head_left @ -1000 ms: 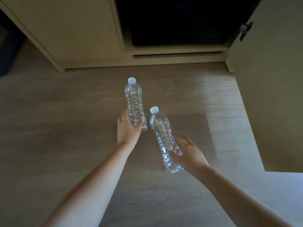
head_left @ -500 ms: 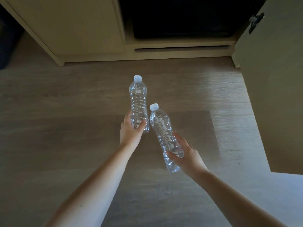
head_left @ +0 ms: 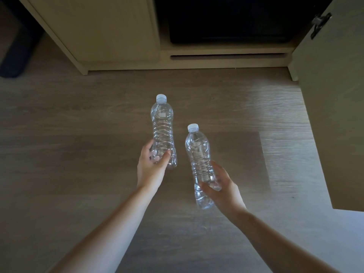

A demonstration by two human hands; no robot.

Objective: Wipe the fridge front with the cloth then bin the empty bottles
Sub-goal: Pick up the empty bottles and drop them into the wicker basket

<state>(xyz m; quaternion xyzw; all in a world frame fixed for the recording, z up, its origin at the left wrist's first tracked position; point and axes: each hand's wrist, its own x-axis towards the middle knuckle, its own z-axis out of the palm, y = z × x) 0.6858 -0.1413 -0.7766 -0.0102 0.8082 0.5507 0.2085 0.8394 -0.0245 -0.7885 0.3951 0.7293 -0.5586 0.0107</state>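
Currently the left hand [head_left: 150,170] wraps its fingers [head_left: 146,147] around the base of one empty bottle [head_left: 163,127], and the right hand [head_left: 222,189] pinches the second bottle [head_left: 199,154] low, both above the floor [head_left: 78,134]. Low grips on thin, crushable plastic may let a bottle tip or slip; no bin is visible, so carrying distance is unknown.

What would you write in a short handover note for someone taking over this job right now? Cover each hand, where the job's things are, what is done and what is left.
Left hand: gripping the lower part of one clear capped bottle, cap pointing away.
Right hand: gripping the second bottle near its base.
Both bottles look empty and are held above the wooden floor, apart from each other, facing the open cabinet.
Done: bottles collected. Whether the fridge front was wiped cannot be told; no cloth in view.
Left: find the bin, which is not in view, and drop both bottles in.
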